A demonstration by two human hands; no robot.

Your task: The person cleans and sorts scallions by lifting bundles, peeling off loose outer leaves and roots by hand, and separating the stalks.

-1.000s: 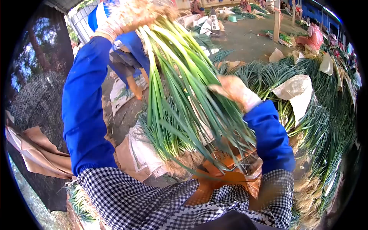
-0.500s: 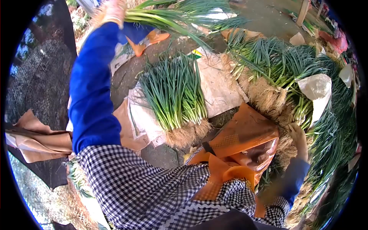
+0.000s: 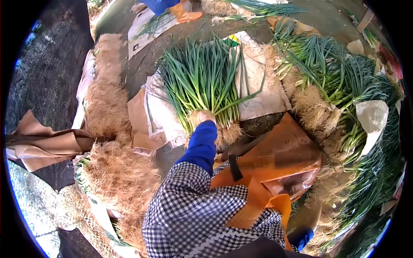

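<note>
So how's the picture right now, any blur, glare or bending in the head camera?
Head view: green stalks at centre look fairly clear; head view, bottom: right sleeve is blurred; head view, lower left: washed out by brightness; head view, orange apron: some glossy sheen; head view, edges: wide-lens bending inside a black rounded border.

The left arm (image 3: 200, 146) reaches forward and down to its hand (image 3: 206, 116); the right arm (image 3: 306, 239) stays low.
</note>
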